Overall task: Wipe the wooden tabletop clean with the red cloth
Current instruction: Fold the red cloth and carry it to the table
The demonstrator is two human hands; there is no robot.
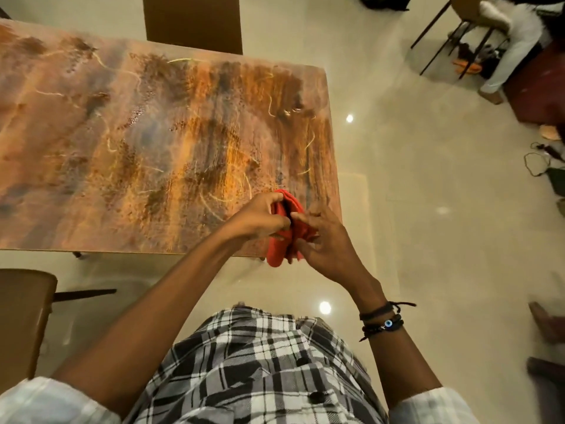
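Over the near right corner of the wooden tabletop [128,142], both hands are bunching the red cloth [279,240] between them. Left hand [260,220] is curling around the cloth's left side, fingers pinched closed on the fabric. Right hand [324,240] is gripping the cloth's right side, fingertips pressing into the folds. Cloth is crumpled and hanging partly past the table's near edge, lower end dangling over the tiled floor [412,209]; whether it is touching the tabletop cannot be told. Tabletop is showing mottled orange-brown streaks and pale squiggly marks. Dark bead bracelets [382,321] are sitting on the right wrist. Brown chair [192,22] is standing at the table's far side, another chair [21,316] near left. No containers showing anywhere.
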